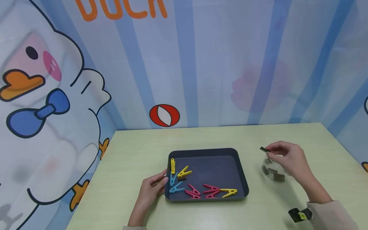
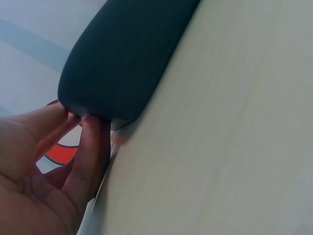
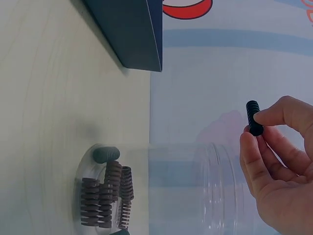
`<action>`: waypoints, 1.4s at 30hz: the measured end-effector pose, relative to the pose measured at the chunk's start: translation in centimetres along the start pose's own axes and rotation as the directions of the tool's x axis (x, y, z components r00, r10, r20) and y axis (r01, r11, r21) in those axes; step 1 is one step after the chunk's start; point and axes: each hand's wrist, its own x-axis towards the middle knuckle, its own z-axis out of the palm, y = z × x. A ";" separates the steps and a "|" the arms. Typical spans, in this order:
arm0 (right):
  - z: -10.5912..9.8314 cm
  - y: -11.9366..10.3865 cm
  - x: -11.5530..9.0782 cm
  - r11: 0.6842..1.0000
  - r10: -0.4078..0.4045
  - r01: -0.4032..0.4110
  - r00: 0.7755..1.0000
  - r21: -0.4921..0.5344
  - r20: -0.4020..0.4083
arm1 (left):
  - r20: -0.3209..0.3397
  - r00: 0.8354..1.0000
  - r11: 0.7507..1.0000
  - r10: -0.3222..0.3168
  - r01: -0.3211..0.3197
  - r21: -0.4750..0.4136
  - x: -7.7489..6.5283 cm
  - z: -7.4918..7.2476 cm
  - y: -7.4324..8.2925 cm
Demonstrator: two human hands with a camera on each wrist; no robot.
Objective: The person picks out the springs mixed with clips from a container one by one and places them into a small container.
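My right hand (image 1: 290, 159) pinches a small dark coil spring (image 3: 252, 117) between thumb and fingertips. It is above the mouth of a clear jar (image 3: 215, 186), which lets several more springs (image 3: 98, 203) show at its bottom. At the left side of a dark rectangular tray (image 1: 212, 166), my left hand (image 1: 152, 188) grips the edge with thumb and fingers. Inside the tray lie yellow clothespins (image 1: 184, 172), blue clothespins (image 1: 176, 188) and pinkish-red clothespins (image 1: 211, 188). One dark spring (image 1: 181, 178) rests among them, near the tray's left side.
Tray and jar stand on a pale wooden table (image 1: 138, 143), the jar to the right of the tray. A blue striped cloth backdrop (image 1: 212, 64) with a printed duck rises behind the table and on its left. A dark wrist strap (image 1: 299, 215) shows by the right sleeve.
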 end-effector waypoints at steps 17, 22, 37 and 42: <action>-1.3 1.6 -0.4 0.996 0.082 -0.083 0.996 -0.035 -0.042 | 0.009 1.000 1.000 -0.003 0.004 -0.013 -0.1 -0.1 -0.1; -1.6 1.9 -0.4 0.993 0.100 -0.103 0.993 -0.054 -0.055 | 0.009 1.000 1.000 -0.007 0.007 -0.007 0.0 -0.1 -0.2; -1.7 3.0 -0.7 0.991 0.114 -0.118 0.990 -0.058 -0.078 | 0.002 1.000 1.000 -0.009 0.009 -0.006 0.0 0.0 -0.1; -1.7 3.0 -0.6 0.990 0.118 -0.123 0.990 -0.063 -0.074 | 0.006 1.000 1.000 -0.015 0.015 -0.003 0.0 -0.1 -0.1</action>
